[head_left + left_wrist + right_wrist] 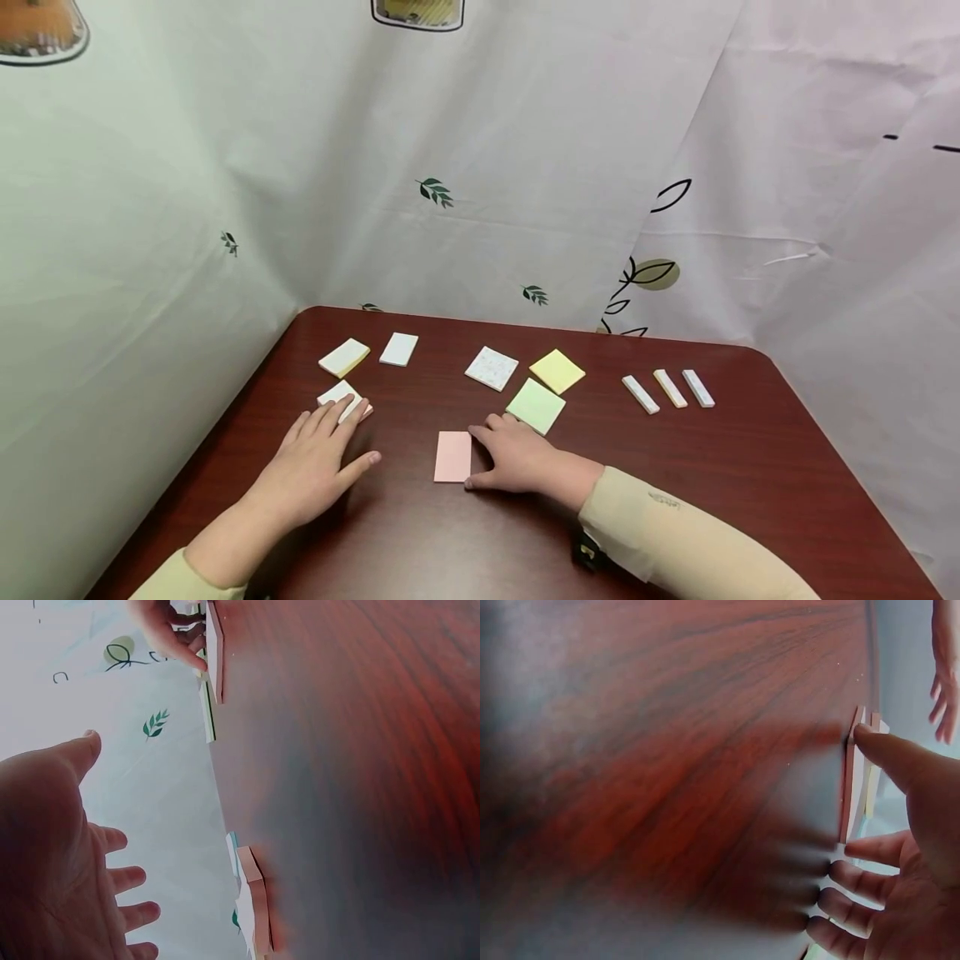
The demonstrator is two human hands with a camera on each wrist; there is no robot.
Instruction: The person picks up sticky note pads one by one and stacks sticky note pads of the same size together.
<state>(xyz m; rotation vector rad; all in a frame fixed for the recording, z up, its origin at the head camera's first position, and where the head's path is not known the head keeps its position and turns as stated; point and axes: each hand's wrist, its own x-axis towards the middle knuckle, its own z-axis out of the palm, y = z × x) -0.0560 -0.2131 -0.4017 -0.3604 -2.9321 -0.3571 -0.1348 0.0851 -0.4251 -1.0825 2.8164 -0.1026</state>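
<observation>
A pink sticky note pad (452,457) lies flat in the middle of the table. My right hand (517,457) pinches it by its right side, with the thumb at the near corner and the index finger at the far corner. In the right wrist view the pink pad (851,787) spans between thumb and index finger; the other fingers are spread beside it. My left hand (311,467) is raised over the table at the left, fingers extended, holding nothing. Past its fingertips lie stacked white and pinkish pads (341,398), partly covered by the hand in the head view.
Two pale pads, one yellow-edged (344,357) and one white (399,349), lie back left. Behind my right hand are a patterned square pad (491,368), a yellow pad (557,371) and a green pad (536,406). Three narrow strips (670,388) lie right, before a hanging cloth (480,125).
</observation>
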